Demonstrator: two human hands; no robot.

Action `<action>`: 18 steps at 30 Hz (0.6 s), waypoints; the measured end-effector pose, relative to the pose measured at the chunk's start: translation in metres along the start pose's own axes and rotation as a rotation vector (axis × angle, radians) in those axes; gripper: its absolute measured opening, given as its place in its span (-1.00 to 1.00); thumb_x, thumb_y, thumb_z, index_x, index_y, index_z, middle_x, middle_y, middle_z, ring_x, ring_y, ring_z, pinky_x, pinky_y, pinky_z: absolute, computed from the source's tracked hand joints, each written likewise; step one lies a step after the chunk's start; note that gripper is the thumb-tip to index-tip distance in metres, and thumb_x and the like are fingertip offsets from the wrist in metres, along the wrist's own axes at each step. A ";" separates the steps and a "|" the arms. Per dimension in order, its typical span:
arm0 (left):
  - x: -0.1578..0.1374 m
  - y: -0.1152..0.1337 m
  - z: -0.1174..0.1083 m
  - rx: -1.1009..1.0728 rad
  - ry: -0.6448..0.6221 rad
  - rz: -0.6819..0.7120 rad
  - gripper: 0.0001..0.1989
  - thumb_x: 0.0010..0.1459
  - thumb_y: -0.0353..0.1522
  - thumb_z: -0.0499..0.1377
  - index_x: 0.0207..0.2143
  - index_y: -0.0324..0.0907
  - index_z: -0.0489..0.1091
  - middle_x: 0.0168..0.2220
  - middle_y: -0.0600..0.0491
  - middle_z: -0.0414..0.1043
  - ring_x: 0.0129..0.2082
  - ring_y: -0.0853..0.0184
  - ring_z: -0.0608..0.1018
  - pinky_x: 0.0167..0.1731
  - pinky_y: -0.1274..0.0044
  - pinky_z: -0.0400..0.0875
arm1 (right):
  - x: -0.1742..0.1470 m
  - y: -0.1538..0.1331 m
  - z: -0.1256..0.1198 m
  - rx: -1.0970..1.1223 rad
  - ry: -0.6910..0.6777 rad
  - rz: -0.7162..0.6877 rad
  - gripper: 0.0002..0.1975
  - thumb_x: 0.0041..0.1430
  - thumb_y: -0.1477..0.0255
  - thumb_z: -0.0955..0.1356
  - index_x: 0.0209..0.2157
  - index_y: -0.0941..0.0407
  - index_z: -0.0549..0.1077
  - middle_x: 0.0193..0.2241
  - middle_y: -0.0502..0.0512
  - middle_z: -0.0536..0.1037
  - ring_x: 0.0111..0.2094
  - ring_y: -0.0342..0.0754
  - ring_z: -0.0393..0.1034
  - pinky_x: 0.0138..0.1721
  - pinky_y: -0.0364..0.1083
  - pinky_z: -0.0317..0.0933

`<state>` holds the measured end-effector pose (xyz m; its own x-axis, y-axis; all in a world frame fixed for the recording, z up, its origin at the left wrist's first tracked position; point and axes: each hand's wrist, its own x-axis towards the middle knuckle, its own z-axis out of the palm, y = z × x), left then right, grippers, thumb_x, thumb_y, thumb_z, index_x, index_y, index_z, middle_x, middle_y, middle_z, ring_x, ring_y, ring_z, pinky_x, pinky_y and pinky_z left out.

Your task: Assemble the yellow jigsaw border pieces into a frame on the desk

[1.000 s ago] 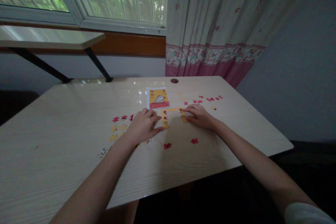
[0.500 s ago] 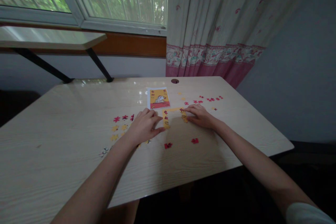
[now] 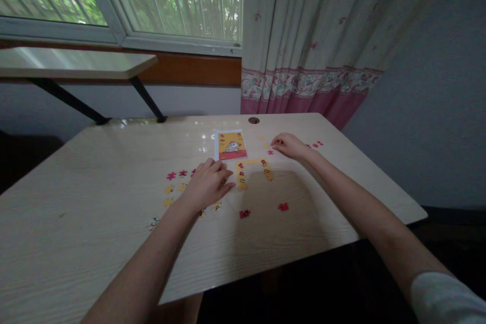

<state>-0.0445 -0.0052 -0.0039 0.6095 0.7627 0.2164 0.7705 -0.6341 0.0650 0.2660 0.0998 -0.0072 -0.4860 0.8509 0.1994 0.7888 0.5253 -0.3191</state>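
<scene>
My left hand [image 3: 210,183] rests on the table with thumb and fingers apart, holding nothing. Just right of its fingertips lies a partly joined jigsaw puzzle [image 3: 242,174], a yellow strip with three sides and an open bottom. My right hand [image 3: 289,146] is farther back, over the loose pieces beyond the puzzle. Its fingertips are drawn together; whether a piece is between them is hidden. A red puzzle piece [image 3: 270,152] lies just below those fingertips, and a pale yellow piece [image 3: 266,145] to their left. Behind the puzzle lies a picture card [image 3: 231,145] with a white animal on yellow and red.
Loose red pieces [image 3: 171,175] and yellow pieces [image 3: 168,189] lie in rows left of my left hand, partly covered by it. Two red groups [image 3: 245,213] [image 3: 283,207] lie nearer me. A raised shelf [image 3: 76,63] stands at back left; a round hole [image 3: 253,120] is near the rear edge.
My right hand has left the puzzle's right side and moved back to the loose pieces, its fingers closing together. My left hand has drawn slightly left, off the puzzle's left edge.
</scene>
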 end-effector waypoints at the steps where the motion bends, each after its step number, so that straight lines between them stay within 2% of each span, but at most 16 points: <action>1: 0.000 0.000 0.000 -0.004 0.003 -0.003 -0.71 0.18 -0.19 0.09 -0.19 -0.15 0.47 -0.28 -0.05 0.38 -0.26 0.21 0.34 -0.23 0.37 0.24 | 0.006 0.000 0.002 -0.006 -0.018 0.004 -0.87 0.11 0.48 0.33 -0.34 0.18 0.52 -0.38 0.13 0.52 -0.37 -0.10 0.35 -0.31 -0.13 0.18; 7: -0.001 -0.001 0.002 -0.028 0.002 -0.002 -0.70 0.18 -0.17 0.08 -0.18 -0.13 0.46 -0.28 -0.04 0.38 -0.26 0.20 0.33 -0.23 0.37 0.23 | 0.029 -0.003 0.006 -0.046 -0.117 0.020 -0.84 0.05 0.48 0.37 -0.28 0.19 0.52 -0.35 0.15 0.55 -0.39 -0.11 0.37 -0.36 -0.16 0.19; 13: 0.000 -0.001 0.002 -0.013 -0.015 -0.005 -0.69 0.19 -0.17 0.07 -0.18 -0.15 0.47 -0.28 -0.05 0.38 -0.26 0.19 0.33 -0.24 0.36 0.23 | 0.041 0.000 0.002 -0.074 -0.243 0.058 -0.89 0.01 0.49 0.38 -0.35 0.17 0.51 -0.45 0.10 0.54 -0.50 -0.15 0.33 -0.47 -0.17 0.15; 18: 0.000 0.000 0.001 -0.004 -0.029 -0.012 -0.70 0.19 -0.18 0.07 -0.17 -0.15 0.46 -0.27 -0.05 0.38 -0.24 0.17 0.33 -0.24 0.37 0.22 | 0.042 -0.002 0.000 -0.059 -0.239 0.073 -0.89 -0.01 0.49 0.39 -0.36 0.16 0.49 -0.46 0.09 0.53 -0.50 -0.14 0.32 -0.46 -0.15 0.16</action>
<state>-0.0442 -0.0051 -0.0050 0.6054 0.7736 0.1871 0.7771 -0.6253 0.0711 0.2439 0.1347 0.0017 -0.4964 0.8667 -0.0487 0.8422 0.4672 -0.2689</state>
